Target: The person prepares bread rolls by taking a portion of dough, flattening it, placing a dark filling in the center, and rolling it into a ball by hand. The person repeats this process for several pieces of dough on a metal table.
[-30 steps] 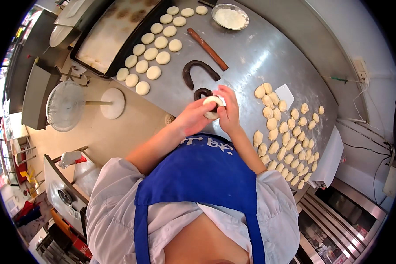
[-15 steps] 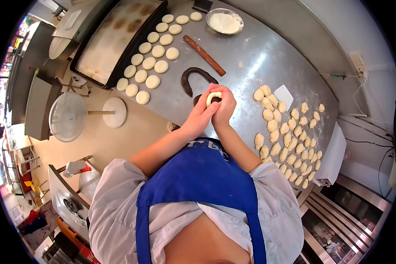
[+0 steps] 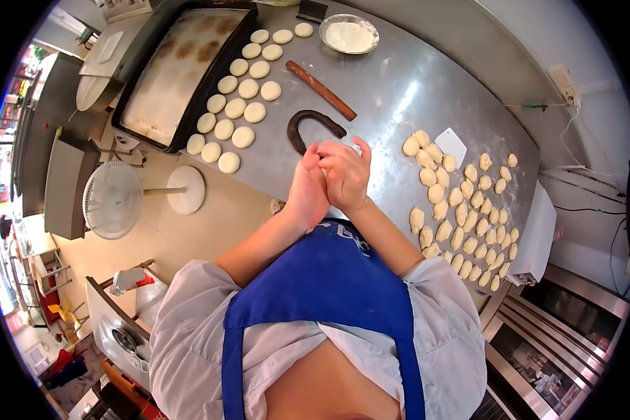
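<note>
My left hand [image 3: 306,187] and my right hand [image 3: 346,173] are pressed together over the steel table [image 3: 392,91], closed around a small piece of dough that is almost wholly hidden between the palms. Just beyond my fingers lies a dark brown curved strip of filling [image 3: 312,124]. Several flattened round dough discs [image 3: 239,108] lie in rows at the left. To the right, several small raw dough lumps [image 3: 462,210] are spread across the table.
A wooden rolling pin [image 3: 322,90] lies beyond the brown strip. A metal bowl of flour [image 3: 349,33] stands at the back. A dark baking tray [image 3: 178,73] sits at the left, a white scraper [image 3: 452,143] near the lumps, a floor fan [image 3: 115,199] below left.
The piece of dough, visible between my fingertips before, is now enclosed between my palms. Both hands have stayed in the same spot above the table.
</note>
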A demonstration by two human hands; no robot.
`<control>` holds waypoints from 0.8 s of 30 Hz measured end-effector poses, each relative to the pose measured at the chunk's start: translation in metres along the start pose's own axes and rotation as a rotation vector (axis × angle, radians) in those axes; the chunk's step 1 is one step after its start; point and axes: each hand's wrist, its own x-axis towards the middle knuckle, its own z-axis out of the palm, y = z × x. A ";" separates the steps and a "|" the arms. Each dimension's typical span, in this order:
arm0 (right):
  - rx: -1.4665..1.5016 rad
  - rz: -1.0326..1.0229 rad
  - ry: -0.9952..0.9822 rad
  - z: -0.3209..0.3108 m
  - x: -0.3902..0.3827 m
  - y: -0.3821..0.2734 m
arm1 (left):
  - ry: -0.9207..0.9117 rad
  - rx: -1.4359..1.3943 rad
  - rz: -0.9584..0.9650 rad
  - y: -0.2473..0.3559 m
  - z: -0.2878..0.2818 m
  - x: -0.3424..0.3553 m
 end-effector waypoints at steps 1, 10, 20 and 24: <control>-0.010 -0.009 -0.021 -0.001 0.000 0.000 | -0.012 0.019 -0.005 0.001 0.003 0.000; 0.624 0.855 0.116 -0.003 0.012 -0.005 | 0.015 0.327 0.050 -0.019 -0.012 0.016; 0.525 0.686 -0.130 -0.006 0.004 0.001 | 0.054 0.233 0.003 -0.017 -0.030 0.026; 0.155 0.257 -0.246 -0.004 -0.005 0.009 | 0.107 0.275 -0.015 -0.004 -0.032 0.025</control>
